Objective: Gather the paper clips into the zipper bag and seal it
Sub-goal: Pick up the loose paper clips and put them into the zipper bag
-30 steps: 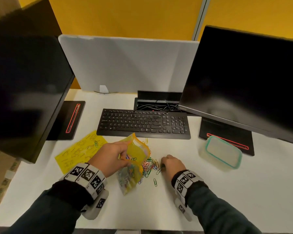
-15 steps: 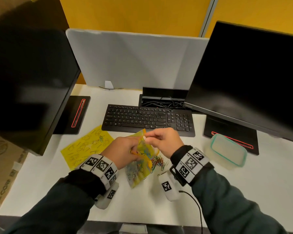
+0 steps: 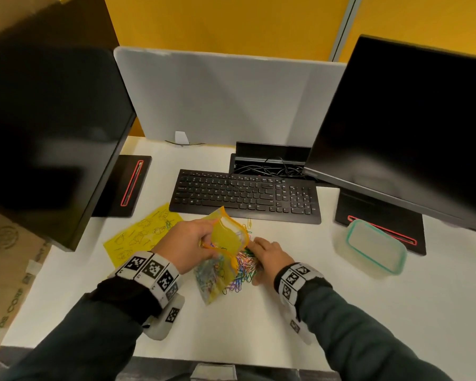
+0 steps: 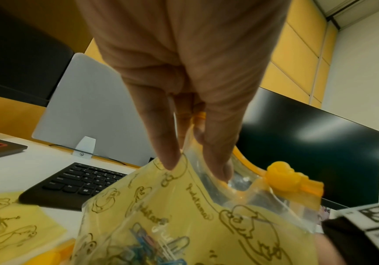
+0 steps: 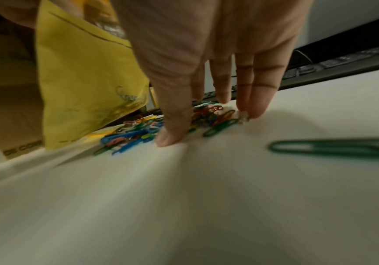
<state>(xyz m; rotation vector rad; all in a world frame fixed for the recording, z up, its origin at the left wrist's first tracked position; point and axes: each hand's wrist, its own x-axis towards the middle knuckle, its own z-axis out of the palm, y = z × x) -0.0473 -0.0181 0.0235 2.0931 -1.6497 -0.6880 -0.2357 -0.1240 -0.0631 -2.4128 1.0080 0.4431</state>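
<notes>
The zipper bag (image 3: pixel 226 244) is held just above the white desk (image 3: pixel 259 325) by the left hand (image 3: pixel 188 247), whose fingers (image 4: pixel 168 143) pinch one side of its mouth, so the mouth gapes toward twelve o'clock. An orange slider (image 4: pixel 286 177) sits at the end of the zip. Some paper clips are seen through the bag's lower part. The loose paper clips (image 3: pixel 245 268) lie in a coloured heap on the desk at three o'clock of the bag, touching it. The right hand (image 3: pixel 268 255) is spread narrowly over that heap, fingers (image 5: pixel 174 114) straight, tips pressed on the desk around the clips. A single green clip (image 5: pixel 333 148) lies apart, nearer the wrist. A keyboard (image 3: pixel 245 195) lies at twelve o'clock of the hands.
</notes>
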